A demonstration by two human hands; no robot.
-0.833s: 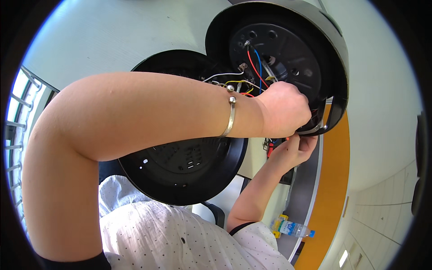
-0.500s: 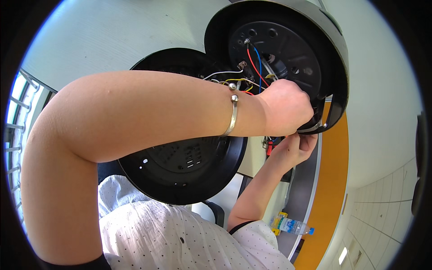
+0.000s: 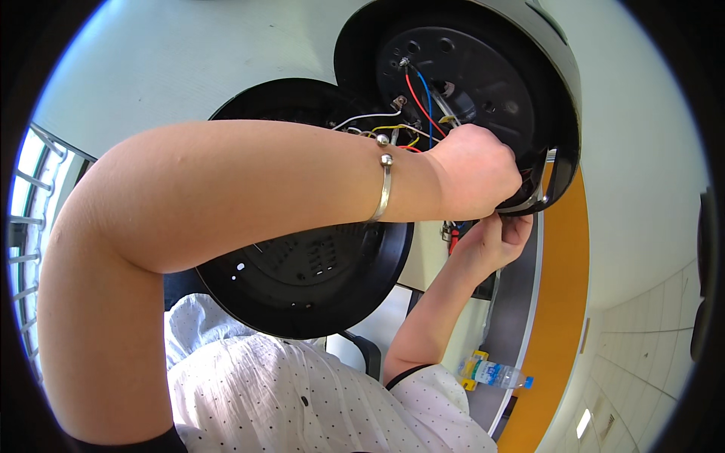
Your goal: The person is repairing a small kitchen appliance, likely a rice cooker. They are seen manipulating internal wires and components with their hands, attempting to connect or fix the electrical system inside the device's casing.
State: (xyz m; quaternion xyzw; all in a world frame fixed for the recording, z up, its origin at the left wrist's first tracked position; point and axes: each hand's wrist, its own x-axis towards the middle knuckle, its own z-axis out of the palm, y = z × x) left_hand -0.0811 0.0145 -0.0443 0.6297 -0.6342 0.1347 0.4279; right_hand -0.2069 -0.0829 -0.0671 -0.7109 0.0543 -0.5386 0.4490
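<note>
An opened round appliance housing (image 3: 521, 83), black inside with a pale outer wall, stands at the upper right. Red, blue, white and yellow wires (image 3: 411, 90) run out of it toward a round black base cover (image 3: 302, 298), which lies partly under my left forearm. My left hand (image 3: 477, 172), a metal bangle (image 3: 385, 189) at its wrist, reaches across into the housing near its lower rim. Its fingers are curled into a closed fist; what they hold is hidden. My right hand (image 3: 498, 240) comes from below, thumb and fingers closed at the housing's lower rim, beside a silvery strip (image 3: 529, 204).
The pale table (image 3: 174, 68) extends to the upper left. A red-handled tool (image 3: 454, 240), partly hidden, lies by my right wrist. A clear plastic bottle with a blue cap (image 3: 498, 374) lies at the lower right, next to something yellow. A chair (image 3: 366, 355) stands below the cover.
The whole view has shifted slightly, with the housing appearing a little higher and further left. Both hands keep almost the same hold at the lower rim.
</note>
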